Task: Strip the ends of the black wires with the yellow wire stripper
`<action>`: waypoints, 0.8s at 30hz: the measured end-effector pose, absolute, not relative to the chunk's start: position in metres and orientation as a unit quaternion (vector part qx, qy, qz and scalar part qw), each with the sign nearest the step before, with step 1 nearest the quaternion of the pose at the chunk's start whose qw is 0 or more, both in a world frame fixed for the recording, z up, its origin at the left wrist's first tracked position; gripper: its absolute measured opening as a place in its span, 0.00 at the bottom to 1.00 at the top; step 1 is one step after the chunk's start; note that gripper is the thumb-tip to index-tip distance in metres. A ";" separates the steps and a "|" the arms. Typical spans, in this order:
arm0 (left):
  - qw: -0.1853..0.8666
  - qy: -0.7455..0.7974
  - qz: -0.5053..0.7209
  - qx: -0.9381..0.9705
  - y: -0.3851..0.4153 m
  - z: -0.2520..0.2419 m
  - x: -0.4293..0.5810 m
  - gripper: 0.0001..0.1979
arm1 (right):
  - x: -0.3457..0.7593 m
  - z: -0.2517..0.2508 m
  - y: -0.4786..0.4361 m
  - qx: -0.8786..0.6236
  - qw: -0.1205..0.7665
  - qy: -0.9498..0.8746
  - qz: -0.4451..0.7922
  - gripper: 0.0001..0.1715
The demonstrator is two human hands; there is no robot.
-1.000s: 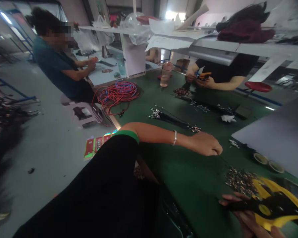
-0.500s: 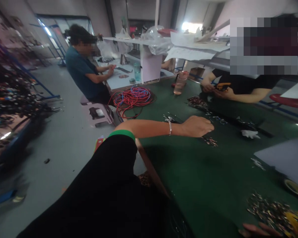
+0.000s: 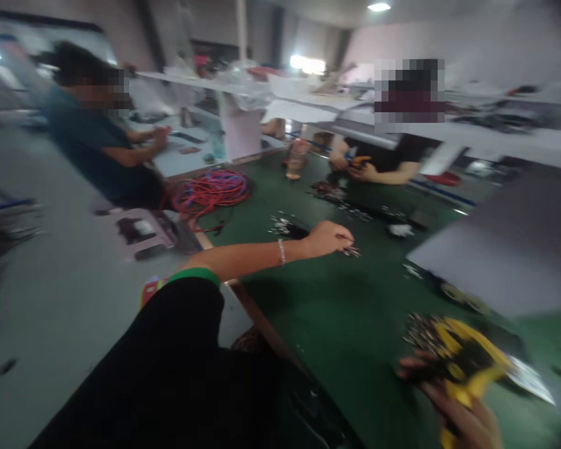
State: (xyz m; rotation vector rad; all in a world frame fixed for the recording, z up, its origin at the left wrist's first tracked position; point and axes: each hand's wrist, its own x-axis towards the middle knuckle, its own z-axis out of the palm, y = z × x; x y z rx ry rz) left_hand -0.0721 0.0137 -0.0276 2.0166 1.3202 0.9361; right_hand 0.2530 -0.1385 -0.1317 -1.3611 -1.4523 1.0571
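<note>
My left hand (image 3: 327, 240) reaches over the green-matted bench, fingers curled, with a small bunch of metal-tipped wire ends (image 3: 350, 251) showing just beyond it. The picture is blurred, but the hand seems to pinch thin black wires. Low at the right, my right hand (image 3: 458, 415) grips yellow-and-black-handled crimping pliers (image 3: 467, 365). The plier jaws are hidden by the fingers and blur. A heap of small metal terminals (image 3: 421, 330) lies beside the pliers. A bundle of black wires with metal ends (image 3: 285, 227) lies beyond my left wrist.
A coil of red and blue wire (image 3: 210, 193) sits at the bench's far left corner. A grey sheet (image 3: 500, 249) covers the right side. Across the bench, a co-worker's hands (image 3: 355, 168) hold an orange-handled tool. Another co-worker (image 3: 93, 131) sits at a side table.
The view has swung, and the right hand with the yellow pliers has come back into view at lower right. The left hand stays over the bench, nearer the metal-tipped wire ends.
</note>
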 end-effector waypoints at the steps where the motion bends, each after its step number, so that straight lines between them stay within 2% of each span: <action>1: 0.311 0.473 0.355 0.744 0.009 -0.027 -0.061 0.11 | 0.246 -0.125 -0.148 -0.530 0.456 -0.544 0.463 0.24; 5: 0.406 0.425 0.359 0.725 0.004 -0.028 -0.020 0.10 | 0.225 -0.105 -0.152 -0.449 0.508 -0.483 0.554 0.24; 10: 0.443 0.403 0.320 0.734 0.001 -0.031 0.027 0.10 | 0.229 -0.099 -0.137 -0.404 0.531 -0.449 0.594 0.23; 15: 0.462 0.401 0.297 0.733 -0.006 -0.031 0.055 0.09 | 0.232 -0.098 -0.136 -0.374 0.548 -0.426 0.615 0.22; 24: 0.462 0.401 0.302 0.731 -0.003 -0.035 0.064 0.09 | 0.237 -0.090 -0.136 -0.379 0.521 -0.424 0.636 0.22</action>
